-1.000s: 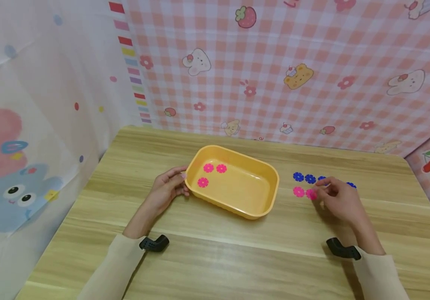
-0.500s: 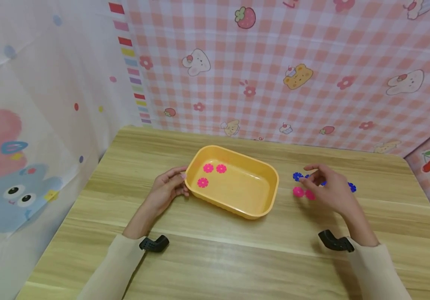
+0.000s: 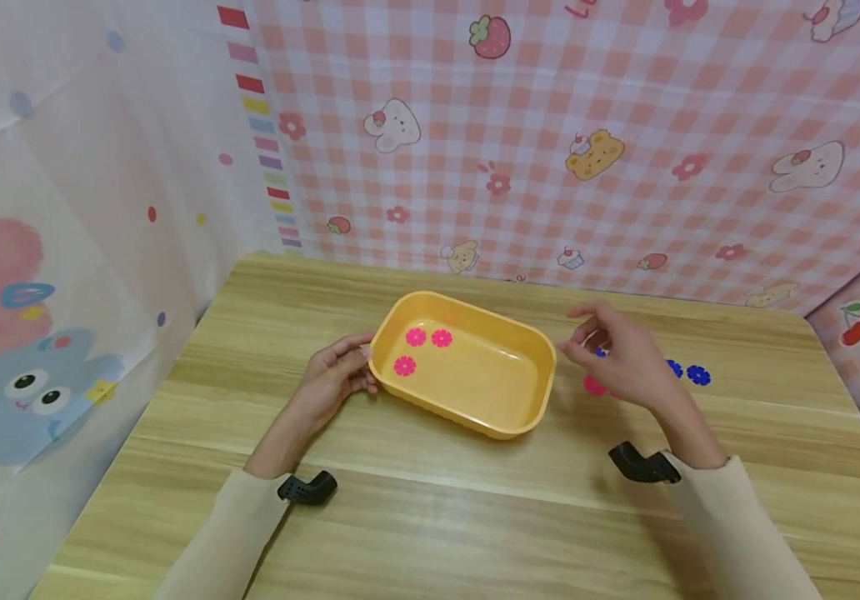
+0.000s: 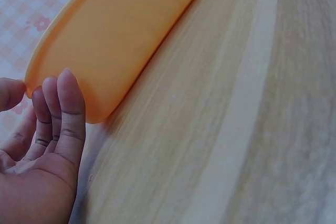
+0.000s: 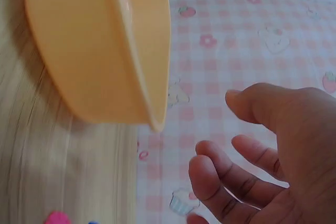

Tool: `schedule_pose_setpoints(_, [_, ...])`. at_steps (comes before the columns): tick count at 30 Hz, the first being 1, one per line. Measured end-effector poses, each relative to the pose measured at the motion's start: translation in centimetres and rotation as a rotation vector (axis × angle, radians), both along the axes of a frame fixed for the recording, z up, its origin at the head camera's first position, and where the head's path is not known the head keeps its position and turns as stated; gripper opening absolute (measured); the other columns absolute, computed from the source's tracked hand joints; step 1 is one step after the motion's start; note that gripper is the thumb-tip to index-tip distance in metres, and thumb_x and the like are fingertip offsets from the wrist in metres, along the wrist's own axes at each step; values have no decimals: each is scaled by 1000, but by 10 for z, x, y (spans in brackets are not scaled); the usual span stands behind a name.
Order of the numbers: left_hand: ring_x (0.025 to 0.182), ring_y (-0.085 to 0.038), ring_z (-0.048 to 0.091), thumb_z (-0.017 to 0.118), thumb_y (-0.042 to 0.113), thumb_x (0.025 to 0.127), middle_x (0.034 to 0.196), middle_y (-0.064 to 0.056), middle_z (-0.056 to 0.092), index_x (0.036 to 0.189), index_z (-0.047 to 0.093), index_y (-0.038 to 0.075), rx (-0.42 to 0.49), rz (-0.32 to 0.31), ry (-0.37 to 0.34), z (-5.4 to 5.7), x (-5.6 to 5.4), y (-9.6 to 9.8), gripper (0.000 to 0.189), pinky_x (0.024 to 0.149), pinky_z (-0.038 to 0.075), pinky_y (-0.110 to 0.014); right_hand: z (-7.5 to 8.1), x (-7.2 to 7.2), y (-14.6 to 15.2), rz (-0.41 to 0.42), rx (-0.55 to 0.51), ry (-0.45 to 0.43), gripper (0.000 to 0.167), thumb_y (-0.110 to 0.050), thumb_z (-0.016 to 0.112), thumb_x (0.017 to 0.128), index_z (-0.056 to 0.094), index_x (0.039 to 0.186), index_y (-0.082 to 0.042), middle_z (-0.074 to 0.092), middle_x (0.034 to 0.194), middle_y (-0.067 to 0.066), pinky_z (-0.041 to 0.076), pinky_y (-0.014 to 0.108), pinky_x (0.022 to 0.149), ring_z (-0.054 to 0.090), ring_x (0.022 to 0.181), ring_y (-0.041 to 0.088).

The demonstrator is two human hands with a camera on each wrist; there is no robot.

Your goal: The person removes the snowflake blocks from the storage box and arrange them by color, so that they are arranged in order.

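Observation:
A yellow plastic tub (image 3: 475, 408) stands on the table, with three pink flower-shaped discs (image 3: 404, 367) lying inside toward its left end. My left hand (image 3: 332, 379) holds the tub's left end; in the left wrist view the thumb (image 4: 10, 94) is at the rim and the fingers lie along the outer wall. Just off the tub's right end hovers my right hand (image 3: 621, 354), its fingers loosely bent and thumb apart, nothing showing between them in the right wrist view. Beneath it are blue flower discs (image 3: 698, 375) and a pink flower disc (image 3: 595, 384), partly hidden by the hand.
The wooden table (image 3: 430, 517) reaches back to a pink checked cloth (image 3: 535, 108). A white printed cloth (image 3: 100, 208) hangs on the left. Each sleeve has a black wrist device, one (image 3: 308, 487) at the left and another (image 3: 643, 463) at the right.
My right hand has moved left and upward from the row of discs to the tub's right end. The left hand, the tub and the discs inside have stayed put.

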State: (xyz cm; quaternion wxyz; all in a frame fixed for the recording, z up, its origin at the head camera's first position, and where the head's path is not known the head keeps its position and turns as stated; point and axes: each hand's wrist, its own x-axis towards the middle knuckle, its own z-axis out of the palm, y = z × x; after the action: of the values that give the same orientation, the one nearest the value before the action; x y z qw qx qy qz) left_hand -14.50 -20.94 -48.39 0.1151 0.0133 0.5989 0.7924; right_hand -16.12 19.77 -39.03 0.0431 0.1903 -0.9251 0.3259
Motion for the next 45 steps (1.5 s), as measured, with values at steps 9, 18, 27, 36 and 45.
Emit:
schedule_pose_setpoints(9, [72,-13,63,52,10,106,83,0,66,148,43,-7,3,4,-7,1,1,1,46,68,62,-24,7,-8,-25,106,1,-66,49,-27,75,95,56,135,-8,71,98,4,56,22,69,66,82,17])
schedule_pose_setpoints(18, [72,-13,63,52,11,107,83,0,66,148,44,-7,-1,1,-11,0,0,1,46,68,62,-25,14,-14,-51,118,42,-141,57,-32,76,94,51,141,-12,69,103,2,57,31,75,65,85,17])
schedule_pose_setpoints(27, [72,-13,63,52,11,107,82,0,65,148,44,-6,1,-2,-16,0,0,0,46,68,62,-25,10,-25,-77,183,62,-227,63,-39,74,94,48,145,-11,69,100,3,55,30,70,65,85,21])
schedule_pose_setpoints(36, [71,-13,63,52,10,106,82,-1,65,148,44,-6,6,-5,-18,1,0,0,46,68,62,-25,4,-37,-98,259,117,-324,69,-40,74,94,45,148,-9,68,96,4,56,30,76,64,86,20])
schedule_pose_setpoints(45, [70,-12,64,53,10,106,81,0,65,148,44,-6,14,-4,-17,0,-1,0,46,67,62,-25,-7,-53,-111,313,202,-430,69,-45,72,95,45,149,-12,70,103,5,55,32,80,64,90,21])
